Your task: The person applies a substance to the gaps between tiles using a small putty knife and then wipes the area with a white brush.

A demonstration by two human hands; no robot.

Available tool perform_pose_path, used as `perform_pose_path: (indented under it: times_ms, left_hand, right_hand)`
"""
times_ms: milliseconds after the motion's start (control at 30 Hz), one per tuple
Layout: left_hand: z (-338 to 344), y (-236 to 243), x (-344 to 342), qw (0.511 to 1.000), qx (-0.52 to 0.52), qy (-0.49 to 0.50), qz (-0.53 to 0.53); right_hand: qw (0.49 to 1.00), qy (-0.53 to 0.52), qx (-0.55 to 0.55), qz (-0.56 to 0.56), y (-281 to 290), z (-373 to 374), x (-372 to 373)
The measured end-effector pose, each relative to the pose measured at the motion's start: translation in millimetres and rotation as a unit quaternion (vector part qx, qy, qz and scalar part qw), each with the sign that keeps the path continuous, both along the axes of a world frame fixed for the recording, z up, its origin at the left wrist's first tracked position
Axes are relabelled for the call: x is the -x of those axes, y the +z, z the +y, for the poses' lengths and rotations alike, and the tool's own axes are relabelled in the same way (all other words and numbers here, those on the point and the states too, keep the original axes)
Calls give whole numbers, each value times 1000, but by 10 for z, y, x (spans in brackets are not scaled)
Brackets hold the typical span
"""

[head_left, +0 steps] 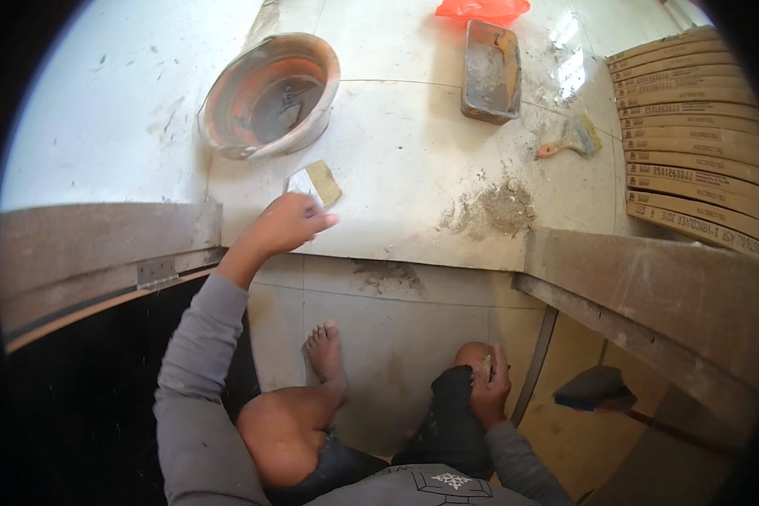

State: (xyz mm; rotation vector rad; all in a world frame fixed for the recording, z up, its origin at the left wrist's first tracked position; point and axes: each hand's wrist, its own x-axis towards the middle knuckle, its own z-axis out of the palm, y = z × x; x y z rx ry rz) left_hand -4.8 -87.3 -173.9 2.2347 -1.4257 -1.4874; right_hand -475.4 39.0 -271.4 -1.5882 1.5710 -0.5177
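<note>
My left hand [288, 226] is over the edge of the raised tiled floor, fingers curled and one digit pointing right. Whatever may be in those fingers is hidden. Just beyond it lies a flat, sponge-like block [325, 183], part white and part yellowish; I cannot tell whether the hand touches it. My right hand [491, 392] rests by my right knee, with a finger extended and the others bent. A small greyish bit shows near its fingers, too small to name. Past the block stands an orange-lined bucket [326, 72] with grey matter inside.
An oblong tray [514, 84] smeared with grey sits at the back, below a red plastic bag [483, 10]. A brush [572, 139] and grey debris [499, 208] lie on the tiles. Stacked cartons [700, 160] stand right. Wooden boards [649, 291] flank me; a long-handled tool [596, 390] is lower right.
</note>
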Motion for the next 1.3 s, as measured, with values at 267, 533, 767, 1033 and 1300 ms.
perform_pose_path:
  times_ms: [267, 533, 767, 1033, 1300]
  left_hand:
    - [1018, -1506, -426, 613, 146, 743, 226]
    - [552, -1661, -542, 500, 173, 830, 177]
    - [504, -1912, -795, 604, 140, 785, 9]
    - [224, -1421, -710, 630, 33, 767, -114]
    - [358, -1687, -913, 601, 107, 792, -11]
  right_hand:
    - [998, 14, 45, 37, -173, -59, -122]
    - [998, 17, 38, 47, 14, -129, -264]
    - [994, 43, 77, 60, 45, -96, -352]
    - [995, 35, 71, 66, -6, -131, -267]
    - [989, 60, 102, 90, 63, -151, -369]
